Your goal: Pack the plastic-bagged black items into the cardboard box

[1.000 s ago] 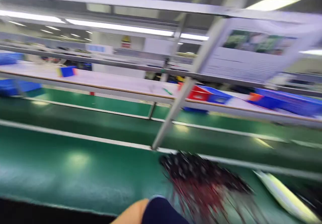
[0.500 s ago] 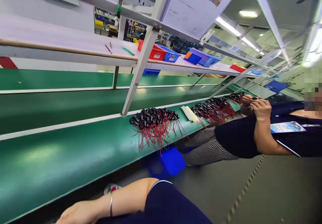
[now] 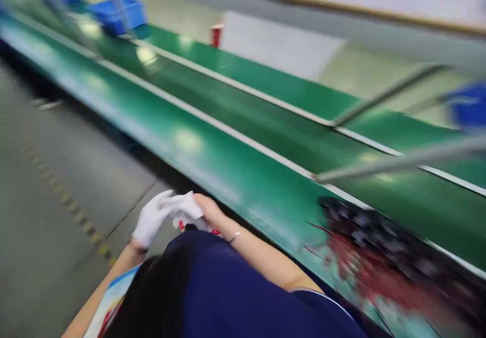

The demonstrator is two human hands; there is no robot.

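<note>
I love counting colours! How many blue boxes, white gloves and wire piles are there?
Blue boxes: 3, all blurred
White gloves: 2, one worn on the left hand, one that looks held by the right hand
Pile of black parts with red wires: 1
Total: 6

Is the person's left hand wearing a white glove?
Yes, the left hand is covered by a white glove, meeting the bare right hand.
</note>
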